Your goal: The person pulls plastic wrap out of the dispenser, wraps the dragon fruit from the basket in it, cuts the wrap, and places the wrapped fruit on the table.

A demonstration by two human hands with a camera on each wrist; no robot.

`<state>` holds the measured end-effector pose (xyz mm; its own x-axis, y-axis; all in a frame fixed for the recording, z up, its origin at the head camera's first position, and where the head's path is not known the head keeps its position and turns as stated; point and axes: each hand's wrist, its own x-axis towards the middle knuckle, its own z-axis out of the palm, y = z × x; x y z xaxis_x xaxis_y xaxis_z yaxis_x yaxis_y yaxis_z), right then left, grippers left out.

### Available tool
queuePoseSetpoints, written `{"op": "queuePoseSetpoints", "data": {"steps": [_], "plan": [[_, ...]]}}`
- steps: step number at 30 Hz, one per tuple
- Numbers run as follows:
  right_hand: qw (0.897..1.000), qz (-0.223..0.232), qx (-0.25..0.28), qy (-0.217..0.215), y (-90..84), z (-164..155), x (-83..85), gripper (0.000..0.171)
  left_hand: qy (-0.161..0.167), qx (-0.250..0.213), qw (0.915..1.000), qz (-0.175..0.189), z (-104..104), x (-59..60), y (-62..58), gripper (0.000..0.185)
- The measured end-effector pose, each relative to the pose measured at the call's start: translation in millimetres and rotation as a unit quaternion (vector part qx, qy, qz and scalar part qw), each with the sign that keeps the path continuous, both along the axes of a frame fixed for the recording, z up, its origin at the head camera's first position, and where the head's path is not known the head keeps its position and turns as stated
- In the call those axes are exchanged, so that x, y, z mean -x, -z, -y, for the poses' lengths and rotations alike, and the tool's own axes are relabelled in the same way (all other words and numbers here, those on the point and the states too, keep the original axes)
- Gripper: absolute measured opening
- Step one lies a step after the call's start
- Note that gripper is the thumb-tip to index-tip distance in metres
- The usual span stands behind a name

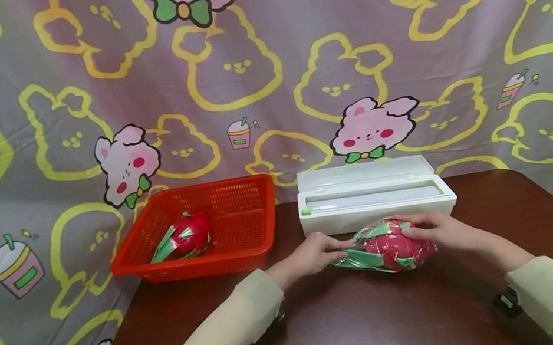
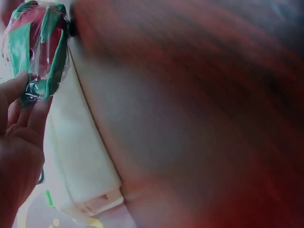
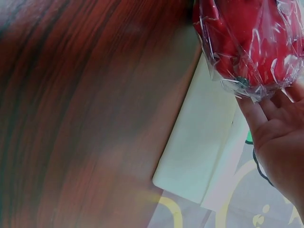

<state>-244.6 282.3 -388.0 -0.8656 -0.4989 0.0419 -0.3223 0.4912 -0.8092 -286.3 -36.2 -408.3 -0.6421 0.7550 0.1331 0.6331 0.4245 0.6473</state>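
A dragon fruit [image 1: 391, 244] wrapped in clear cling film is held between both hands over the table, in front of the white box. My left hand [image 1: 313, 259] pinches the green leafy end, with the thumb [image 2: 18, 84] on one side and the fingers below. Around the red rounded end, my right hand [image 1: 443, 231] grips the fruit. In the right wrist view the fingers of that hand [image 3: 280, 123] reach under the crinkled film. Whether the fruit touches the table cannot be told.
Behind the fruit stands a white cling film dispenser [image 1: 379, 216] with its lid raised and a green slider at its left. A red plastic basket [image 1: 236, 260] at the left holds another dragon fruit [image 1: 194, 232]. A patterned curtain [image 1: 262, 79] hangs behind the brown table [image 1: 364, 326].
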Motion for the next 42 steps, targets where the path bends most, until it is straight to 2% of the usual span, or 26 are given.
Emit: {"op": "queuePoseSetpoints", "data": {"steps": [3, 7, 11, 15, 18, 24, 26, 30, 33, 37, 39, 42], "plan": [[1.000, -0.001, -0.010, 0.020, -3.2, 3.5, -1.0, 0.052, -0.002, -0.013, 0.9996, 0.024, 1.4, 0.1, 1.8, 0.031], [0.999, -0.006, -0.032, 0.043, -6.2, 8.4, -0.2, 0.053, -0.010, -0.007, 0.9985, 0.053, 3.9, 2.2, 0.8, 0.033], [0.998, -0.007, -0.037, 0.048, -6.5, 11.0, 1.7, 0.053, -0.007, 0.027, 0.9994, 0.021, 4.6, 4.1, -7.0, 0.040], [0.999, -0.006, -0.028, 0.041, -5.2, 11.6, 3.0, 0.050, 0.016, 0.039, 0.9989, -0.021, -2.2, 3.7, -13.8, 0.057], [0.999, -0.005, -0.016, 0.031, -3.7, 13.3, 3.8, 0.046, 0.034, 0.027, 0.9990, -0.015, -9.7, 2.5, -14.3, 0.069], [1.000, 0.010, 0.004, 0.021, -0.9, 16.0, 4.5, 0.038, 0.045, 0.023, 0.9973, 0.054, -17.4, -2.6, -9.2, 0.080], [1.000, 0.006, 0.003, 0.021, 0.7, 16.4, 5.0, 0.035, 0.044, 0.030, 0.9971, 0.054, -19.5, -3.9, -7.7, 0.084], [1.000, 0.002, 0.002, 0.018, 2.0, 15.2, 4.5, 0.037, 0.047, 0.057, 0.9969, 0.026, -25.9, -3.1, -6.7, 0.094], [1.000, 0.007, 0.017, 0.021, 0.7, 11.8, 0.6, 0.042, 0.049, 0.076, 0.9956, 0.024, -31.5, -1.0, -8.6, 0.098], [0.997, 0.011, 0.055, 0.057, 0.5, -0.1, -9.4, 0.046, 0.046, 0.091, 0.9940, 0.041, -35.6, 1.2, -12.4, 0.097], [0.995, 0.004, 0.058, 0.077, 2.0, -8.4, -15.5, 0.045, 0.045, 0.093, 0.9936, 0.045, -35.5, 2.6, -12.9, 0.096], [0.995, -0.011, 0.049, 0.080, 6.8, -19.3, -23.5, 0.042, 0.045, 0.092, 0.9932, 0.054, -33.2, 4.6, -12.2, 0.096]]}}
